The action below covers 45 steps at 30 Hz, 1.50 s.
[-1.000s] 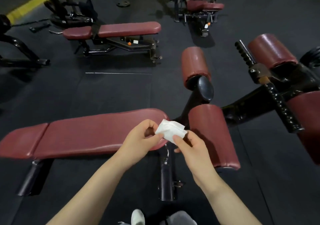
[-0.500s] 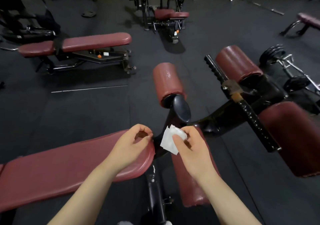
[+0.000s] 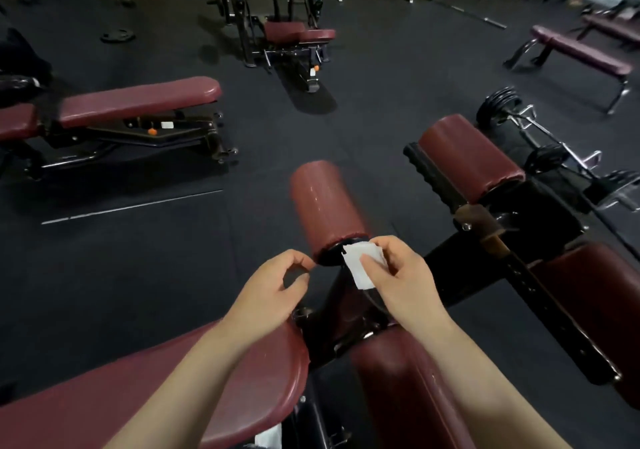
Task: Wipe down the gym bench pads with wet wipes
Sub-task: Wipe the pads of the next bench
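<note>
Wipe: small, white, folded to a rough rectangle, sitting centre frame, slightly right. Right hand is pinching it, thumb on the near face, fingers curling behind. Its upper edge is lying against the black end cap of the centre roller; contact or a slight gap, can't tell.

Left hand is hovering just left of the wipe, thumb and forefinger curling toward each other, nothing between them.

Pads: all maroon vinyl, glossy, catching light streaks. Bench pad is running from lower left toward centre, rounded end sitting under the left forearm. A second roller is lying bottom centre under the right forearm. Another roller is sitting right of centre, one more pad at the right edge. Black frame is joining them, with a ribbed bar running diagonally at right.

Room: black rubber floor, yellow wall along the top edge. Adjustable bench at left, a machine top centre, flat bench upper right, a plate lying upper left, a loaded bar right of the far roller.

Clearance: open floor is lying left of the centre roller. Right side is tight, frame and bar sitting near the right hand.
</note>
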Available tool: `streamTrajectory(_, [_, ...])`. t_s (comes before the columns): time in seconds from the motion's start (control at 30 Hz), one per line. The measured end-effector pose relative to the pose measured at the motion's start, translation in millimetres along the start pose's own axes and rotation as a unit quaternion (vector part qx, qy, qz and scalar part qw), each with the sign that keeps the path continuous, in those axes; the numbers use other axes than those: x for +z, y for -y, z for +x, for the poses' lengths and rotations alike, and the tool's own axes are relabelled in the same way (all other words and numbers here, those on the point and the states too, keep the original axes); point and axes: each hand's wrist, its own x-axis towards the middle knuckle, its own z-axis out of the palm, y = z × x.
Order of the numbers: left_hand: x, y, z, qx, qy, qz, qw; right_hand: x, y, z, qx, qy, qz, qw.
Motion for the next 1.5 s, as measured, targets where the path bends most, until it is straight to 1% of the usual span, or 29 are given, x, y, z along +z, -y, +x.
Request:
streamTrajectory(0.1, [-12.4,6.6,24.2,-0.002,0.025,0.007,1.000,7.7,-3.8,40.3,0.018,-0.005,-0.051,0.999])
streamTrajectory(0.27, [-24.7,19.6,48.5,-0.009,0.040,-0.013,0.999,27.6,-10.3,87.3,0.012,0.033,-0.157,0.987])
streamTrajectory(0.37, [-28.9,32.1,58.1,-0.019,0.051,-0.013,0.998,38.4,-12.5,99.9,-0.007,0.037,-0.185,0.982])
streamTrajectory(0.47, [-34.9,44.6,63.3,-0.032,0.057,-0.016,0.998,46.5,-11.0,118.4,-0.054,0.026,-0.211,0.976])
streamTrajectory(0.57, [-41.3,54.1,67.4,-0.043,0.051,-0.014,0.998,60.2,-0.4,158.3,-0.105,0.040,-0.248,0.962])
streamTrajectory(0.63, [-43.2,58.2,70.1,-0.042,0.052,-0.012,0.998,73.3,9.2,192.0,-0.103,0.044,-0.259,0.960])
streamTrajectory(0.73, [-42.5,60.2,73.4,-0.039,0.063,-0.026,0.997,93.6,19.3,230.4,-0.092,0.001,-0.253,0.963])
streamTrajectory(0.8, [-39.8,60.6,75.9,-0.026,0.070,-0.031,0.997,102.4,22.6,241.4,-0.065,-0.034,-0.236,0.969])
streamTrajectory(0.9, [-35.5,59.0,82.5,-0.002,0.069,-0.023,0.997,100.2,20.7,236.5,-0.038,-0.043,-0.235,0.970])
streamTrajectory(1.0, [-32.8,53.8,93.6,0.042,0.059,0.020,0.997,81.5,8.8,204.7,-0.044,-0.030,-0.258,0.965])
streamTrajectory(1.1, [-28.8,46.4,106.9,0.094,0.050,0.087,0.991,58.2,-5.2,154.8,-0.063,-0.039,-0.277,0.958])
streamTrajectory(1.2, [-21.4,36.7,119.4,0.151,0.054,0.148,0.976,37.4,-17.9,111.3,-0.058,-0.045,-0.271,0.960])
streamTrajectory(1.27, [-14.1,30.7,127.3,0.178,0.056,0.194,0.963,32.7,-24.0,97.4,-0.041,-0.044,-0.249,0.967])
streamTrajectory(1.37, [-5.6,27.2,134.9,0.190,0.040,0.268,0.944,41.9,-18.8,122.2,-0.037,-0.058,-0.245,0.967])
streamTrajectory(1.43, [-3.7,29.6,134.5,0.194,0.028,0.293,0.936,56.4,-8.9,165.7,-0.046,-0.057,-0.262,0.962])
streamTrajectory(1.5, [-2.8,33.8,130.9,0.191,0.021,0.296,0.936,72.0,5.0,213.1,-0.041,-0.058,-0.259,0.963])
